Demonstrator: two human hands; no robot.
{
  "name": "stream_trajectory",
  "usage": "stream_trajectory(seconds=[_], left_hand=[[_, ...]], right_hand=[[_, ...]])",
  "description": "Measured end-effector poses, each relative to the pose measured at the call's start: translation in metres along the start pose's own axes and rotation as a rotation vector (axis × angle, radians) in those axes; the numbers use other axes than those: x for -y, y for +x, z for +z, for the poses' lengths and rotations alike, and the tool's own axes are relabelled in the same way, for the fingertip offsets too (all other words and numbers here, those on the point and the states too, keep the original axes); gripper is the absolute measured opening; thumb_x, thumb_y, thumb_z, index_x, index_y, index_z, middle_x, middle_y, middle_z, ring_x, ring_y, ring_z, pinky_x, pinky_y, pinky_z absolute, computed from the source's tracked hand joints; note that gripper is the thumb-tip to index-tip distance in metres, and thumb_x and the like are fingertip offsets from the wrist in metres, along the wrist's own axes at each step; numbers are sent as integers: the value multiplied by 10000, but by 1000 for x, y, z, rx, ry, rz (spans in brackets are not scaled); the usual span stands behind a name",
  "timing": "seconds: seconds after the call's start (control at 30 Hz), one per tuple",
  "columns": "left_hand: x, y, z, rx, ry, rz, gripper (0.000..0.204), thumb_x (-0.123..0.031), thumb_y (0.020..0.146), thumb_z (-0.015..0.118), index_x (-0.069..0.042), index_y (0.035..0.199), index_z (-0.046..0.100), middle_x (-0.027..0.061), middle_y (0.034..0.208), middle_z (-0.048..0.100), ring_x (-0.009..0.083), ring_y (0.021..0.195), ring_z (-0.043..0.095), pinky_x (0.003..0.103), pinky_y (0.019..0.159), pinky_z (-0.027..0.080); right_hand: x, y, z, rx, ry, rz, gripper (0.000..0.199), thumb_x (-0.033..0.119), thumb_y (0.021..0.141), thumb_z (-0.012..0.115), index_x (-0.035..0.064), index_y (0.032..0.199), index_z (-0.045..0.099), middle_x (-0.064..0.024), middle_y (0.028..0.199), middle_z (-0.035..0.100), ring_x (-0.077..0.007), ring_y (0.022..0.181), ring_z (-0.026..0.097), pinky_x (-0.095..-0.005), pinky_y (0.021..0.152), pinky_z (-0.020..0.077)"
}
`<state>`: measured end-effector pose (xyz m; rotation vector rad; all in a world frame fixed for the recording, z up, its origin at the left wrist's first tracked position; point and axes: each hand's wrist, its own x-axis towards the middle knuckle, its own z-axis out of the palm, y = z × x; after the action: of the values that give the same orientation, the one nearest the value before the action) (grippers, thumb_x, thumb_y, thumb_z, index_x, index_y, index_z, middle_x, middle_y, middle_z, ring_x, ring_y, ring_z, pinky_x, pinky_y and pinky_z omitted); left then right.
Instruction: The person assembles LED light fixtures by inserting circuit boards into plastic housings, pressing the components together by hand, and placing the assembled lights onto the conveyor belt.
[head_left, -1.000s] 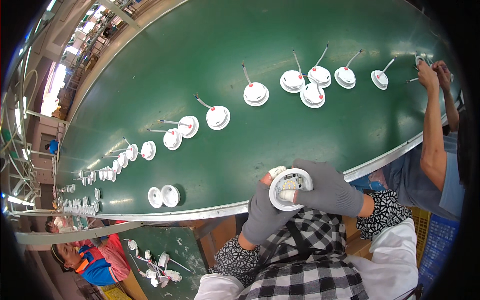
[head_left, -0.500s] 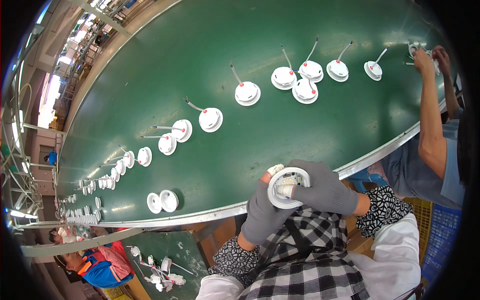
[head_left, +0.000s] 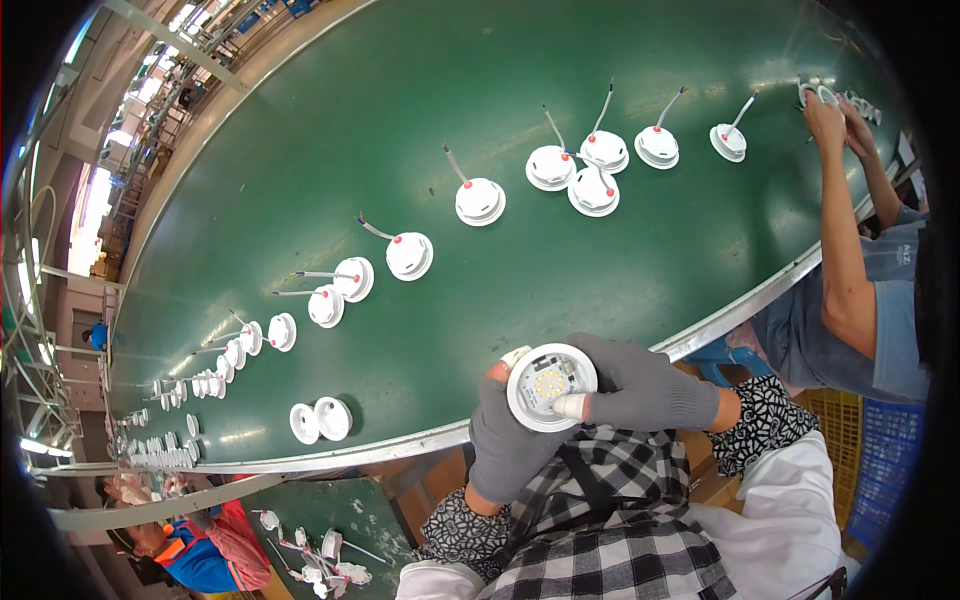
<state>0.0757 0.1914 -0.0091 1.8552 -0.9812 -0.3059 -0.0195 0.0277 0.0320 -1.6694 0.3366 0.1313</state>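
My left hand (head_left: 508, 445), in a grey glove, is closed around the underside of a round white lamp (head_left: 550, 386), and my right hand (head_left: 640, 385), gloved the same, wraps over its right side with the thumb pressed on the lower rim. Both grip it firmly. I hold the lamp face up just over the near edge of the belt (head_left: 330, 130), above my checked apron (head_left: 610, 530). Its open face shows a disc with a yellow cluster of small chips in the middle.

On the green belt just left of my hands lie two white rings (head_left: 320, 420), side by side and touching. Further out, a line of white lamp bodies runs across the belt from lower left to upper right, each with a red dot and a thin wire tail: a near pair (head_left: 340, 292), one alone (head_left: 409, 255), another (head_left: 480, 201), then a group of three (head_left: 585, 170) close together, and two more (head_left: 693, 143) beyond. Far left, many small white parts (head_left: 160, 420) crowd the belt's edge.

At the right, a co-worker in a blue shirt (head_left: 880, 320) reaches over the belt, hands (head_left: 835, 115) on a white part at the far end. Below the belt at lower left, another person (head_left: 195, 555) sits beside a tray of white pieces (head_left: 310, 560).
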Motion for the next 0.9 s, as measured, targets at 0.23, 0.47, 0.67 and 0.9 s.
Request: stream_trajectory(seconds=[0.23, 0.47, 0.67, 0.9], left_hand=[[2, -4, 2, 72, -178, 6, 838, -97, 661, 870, 17, 1257, 291, 162, 1186, 525, 206, 1049, 607, 321, 867, 531], [-4, -3, -1, 104, -86, 45, 840, -127, 675, 865, 16, 1261, 280, 181, 1178, 526, 220, 1041, 618, 322, 855, 538], [3, -1, 4, 109, -28, 131, 848, -173, 676, 870, 27, 1256, 284, 185, 1160, 541, 233, 1024, 632, 325, 837, 547], [3, 7, -3, 163, 8, 162, 814, -172, 657, 878, 37, 1252, 362, 173, 1096, 576, 271, 950, 639, 364, 820, 530]], right_hand=[[11, -8, -1, 1, 56, 11, 403, 240, 863, 536, -10, 1178, 526, -181, 912, 641, -271, 806, 633, -383, 751, 495], [2, -2, 6, -117, -73, -8, 328, 247, 842, 565, -6, 1050, 581, -171, 815, 632, -254, 719, 620, -359, 690, 493], [-1, 6, 4, -119, 18, -1, 298, 235, 816, 589, 0, 998, 618, -146, 801, 642, -209, 704, 616, -348, 678, 491], [8, 1, -21, 113, -34, 37, 391, 252, 863, 577, 32, 1186, 568, -92, 849, 642, -183, 738, 621, -331, 713, 503]])
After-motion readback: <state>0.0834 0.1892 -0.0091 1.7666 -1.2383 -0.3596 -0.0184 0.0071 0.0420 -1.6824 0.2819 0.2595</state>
